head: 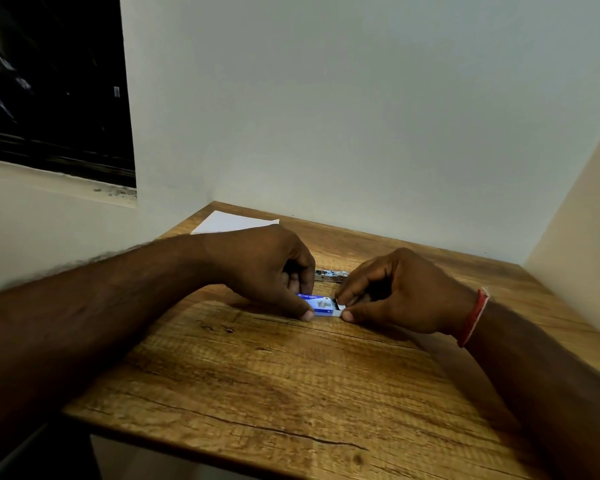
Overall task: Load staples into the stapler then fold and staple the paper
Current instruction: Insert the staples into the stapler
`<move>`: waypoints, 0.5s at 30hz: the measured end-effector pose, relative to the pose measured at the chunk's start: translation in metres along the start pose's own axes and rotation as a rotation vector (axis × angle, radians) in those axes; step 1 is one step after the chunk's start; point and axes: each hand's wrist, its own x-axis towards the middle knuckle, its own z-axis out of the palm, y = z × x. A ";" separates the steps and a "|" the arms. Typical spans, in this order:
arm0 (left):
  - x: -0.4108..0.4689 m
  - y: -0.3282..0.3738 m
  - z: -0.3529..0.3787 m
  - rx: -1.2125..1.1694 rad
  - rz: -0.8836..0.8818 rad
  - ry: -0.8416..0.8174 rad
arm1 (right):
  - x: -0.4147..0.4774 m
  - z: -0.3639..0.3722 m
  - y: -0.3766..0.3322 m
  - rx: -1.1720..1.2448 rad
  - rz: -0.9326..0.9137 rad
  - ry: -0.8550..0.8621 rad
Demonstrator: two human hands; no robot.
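Note:
A small blue staple box (318, 304) lies on the wooden table (274, 386) between my hands. My left hand (267, 268) pinches its left end. My right hand (395, 292) pinches the white inner tray (339, 307) that sticks out of the box's right end. Just behind the box lies the stapler (329, 275), mostly hidden by my hands. A white sheet of paper (232, 221) lies flat at the table's far left corner.
White walls close the table in at the back, the left and the right. A dark window (49, 84) sits in the left wall. A red band (473, 317) is on my right wrist.

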 end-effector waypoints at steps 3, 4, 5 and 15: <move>0.000 0.000 0.001 0.001 0.008 0.005 | 0.000 0.001 -0.001 -0.013 -0.004 0.002; 0.000 0.000 0.001 0.005 0.013 0.010 | 0.001 0.001 -0.001 -0.019 -0.008 0.003; -0.001 0.000 0.001 0.010 0.017 0.016 | 0.001 0.002 -0.001 -0.022 -0.014 0.006; -0.002 -0.001 0.004 0.020 0.041 0.061 | 0.004 0.009 0.001 0.041 -0.005 0.045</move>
